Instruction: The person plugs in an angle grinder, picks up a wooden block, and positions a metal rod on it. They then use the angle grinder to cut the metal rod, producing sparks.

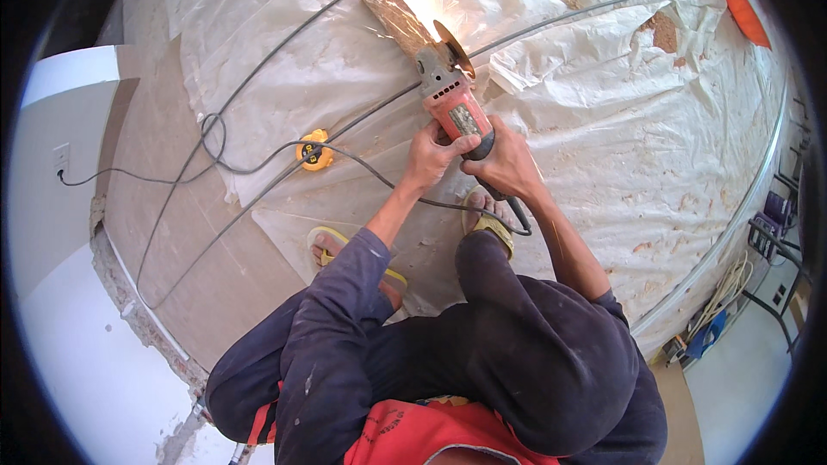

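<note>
Head view: how are the fingers standing?

The left hand (432,158) is curling closed about the left side of the red angle grinder (459,110), and the right hand (510,162) is wrapping the rear grip. The tool body is hiding some fingertips, so their exact seating is not showing.

Where is the workpiece lying, and how far is the cut progressing?

The brown flat strip (389,10) is lying on the plastic sheet (603,138), just ahead of the grinder. Sparks are streaming from the cutting disc (454,47) along the strip, so cutting or grinding is apparently under way. Glare is covering the contact line; depth completed and depth remaining cannot be told.

Which edges are limiting movement?

Behind the tool, the power cable (519,211) is looping beside the right sandal (497,234). A second grey cable (560,16) is crossing beneath the grinder head. Leftward, the yellow tape measure (315,151) is sitting among the cables, and the white wall (69,120) is bounding the floor. Rightward, the sheet is spreading widely, apparently offering the most room.
</note>
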### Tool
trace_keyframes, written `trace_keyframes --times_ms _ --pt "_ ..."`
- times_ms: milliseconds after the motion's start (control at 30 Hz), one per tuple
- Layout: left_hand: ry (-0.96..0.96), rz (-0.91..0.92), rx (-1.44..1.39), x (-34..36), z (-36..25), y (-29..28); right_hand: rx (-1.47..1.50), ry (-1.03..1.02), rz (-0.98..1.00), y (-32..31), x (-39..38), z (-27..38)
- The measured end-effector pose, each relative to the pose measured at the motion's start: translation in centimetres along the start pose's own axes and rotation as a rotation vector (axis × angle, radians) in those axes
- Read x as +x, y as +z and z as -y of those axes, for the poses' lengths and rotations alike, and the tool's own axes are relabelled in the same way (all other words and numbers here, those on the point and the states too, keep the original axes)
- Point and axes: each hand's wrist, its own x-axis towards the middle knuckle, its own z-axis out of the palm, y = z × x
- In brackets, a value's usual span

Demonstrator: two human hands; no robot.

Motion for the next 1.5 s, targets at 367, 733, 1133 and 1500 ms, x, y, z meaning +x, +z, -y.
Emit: trace_keyframes --times_ms 367,733,1133,1500 --pt "-0.004 0.012 -0.024 0.2 0.1 -0.2 0.046 0.011 -0.028 0.3 0.1 0.2" --pt "0.085 -0.035 0.639 -0.4 -3.6 -3.8 0.080 -0.083 -0.070 -0.4 -0.8 -1.0" --pt "0.187 -0.150 1.322 -0.9 -5.0 -13.8 0.268 0.070 -0.091 -2.8 -3.7 -2.8" --pt "0.191 -0.215 1.234 -0.5 -5.3 -12.9 0.173 0.034 -0.082 -3.3 -3.0 -2.2"
